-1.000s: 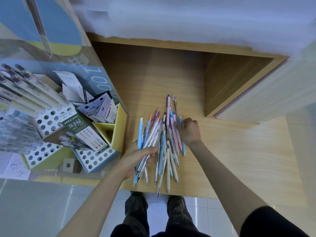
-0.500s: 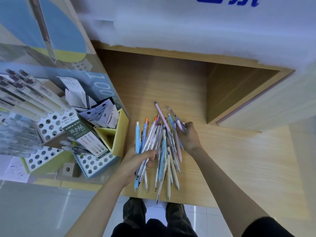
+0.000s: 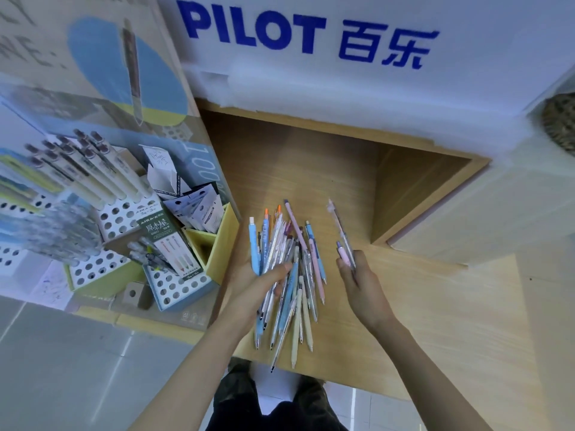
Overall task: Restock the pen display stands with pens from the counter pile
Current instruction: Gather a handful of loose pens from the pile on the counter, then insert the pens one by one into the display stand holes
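Right hand (image 3: 362, 286) pulling clear of pile (image 3: 306, 293), fingers now pinching two pens (image 3: 344, 244) just right of it. Left hand (image 3: 258, 278) still gripping fanned bundle (image 3: 270, 241) over tabletop (image 3: 435, 321). Picking is starting; display stand (image 3: 174, 286) at left is waiting, many holes unfilled.

counter (image 3: 451, 321): showing matt, pale wood grain
pens (image 3: 289, 293): looking smooth, glossy plastic, some clear
display stands (image 3: 169, 287): at nine o'clock, looking printed card
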The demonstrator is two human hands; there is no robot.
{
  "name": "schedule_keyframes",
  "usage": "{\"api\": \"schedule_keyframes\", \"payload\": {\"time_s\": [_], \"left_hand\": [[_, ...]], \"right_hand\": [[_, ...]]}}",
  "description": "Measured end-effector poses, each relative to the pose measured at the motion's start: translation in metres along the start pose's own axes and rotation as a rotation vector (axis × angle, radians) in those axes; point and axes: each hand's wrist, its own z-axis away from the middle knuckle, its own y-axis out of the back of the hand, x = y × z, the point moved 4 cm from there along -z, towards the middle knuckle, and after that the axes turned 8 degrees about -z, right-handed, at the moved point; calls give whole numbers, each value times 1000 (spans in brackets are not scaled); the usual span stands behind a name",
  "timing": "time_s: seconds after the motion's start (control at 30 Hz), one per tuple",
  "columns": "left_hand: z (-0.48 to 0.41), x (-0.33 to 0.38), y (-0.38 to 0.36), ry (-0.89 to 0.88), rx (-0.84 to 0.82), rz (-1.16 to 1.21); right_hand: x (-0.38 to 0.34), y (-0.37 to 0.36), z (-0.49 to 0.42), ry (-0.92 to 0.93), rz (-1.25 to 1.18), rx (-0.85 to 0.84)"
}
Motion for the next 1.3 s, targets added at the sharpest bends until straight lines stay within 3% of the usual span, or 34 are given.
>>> {"api": "schedule_keyframes", "payload": {"time_s": [0.3,0.43,0.57,0.73,0.93,1.17,1.23,1.3], "left_hand": [[45,50,-5,-130,277,388],[66,63,13,-211,347,354],[80,63,42,-222,338,446],[101,54,97,-169,466,569],[138,34,194,-214,580,637],[172,15,313,-275,610,615],[181,9,345,-271,603,608],[187,1,372,-235,578,577]], "right_hand": [[-69,-15,52,329,-78,-370],[-90,-29,59,362,-124,-442],[-109,-52,62,360,-87,-541],[-137,-101,74,436,-1,-653],[-149,-178,91,420,27,-622],[-182,-292,116,455,137,-736],[-195,-316,114,352,-20,-654],[-213,-340,113,144,-364,-561]]}}
